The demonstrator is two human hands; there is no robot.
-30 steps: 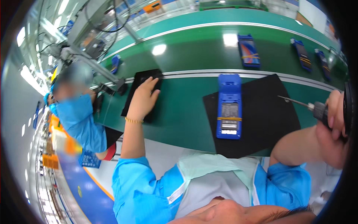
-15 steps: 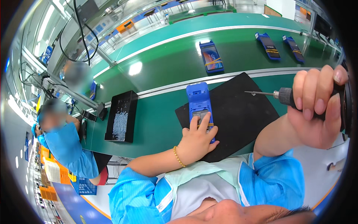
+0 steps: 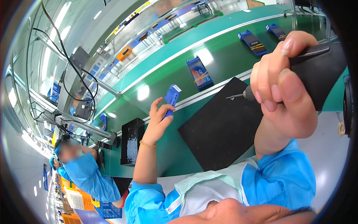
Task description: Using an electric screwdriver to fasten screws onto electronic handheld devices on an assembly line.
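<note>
My left hand [image 3: 158, 121] reaches out past the near bench, its fingers closed around a blue handheld terminal [image 3: 172, 96]. The terminal is tilted, seen mostly edge-on, and held off the black mat [image 3: 218, 128]. On the right, close to the camera, my right hand [image 3: 285, 87] is wrapped around a black screwdriver [image 3: 317, 69] with a thick body. Its thin metal bit [image 3: 235, 97] points left over the mat's upper part. A small pale speck shows beside the bit; I cannot tell what it is.
A black tray [image 3: 138, 128] holding many small bluish pieces stands left of my left arm. Beyond the metal rail, the green line carries banded blue terminals [image 3: 200, 72], [image 3: 253, 43]. A co-worker in a blue top [image 3: 87, 170] sits at far left. Cables hang at upper left.
My left hand has lifted the terminal off the mat and carried it left and away from me. My right hand with the screwdriver appears larger and further left. The whole view has shifted.
</note>
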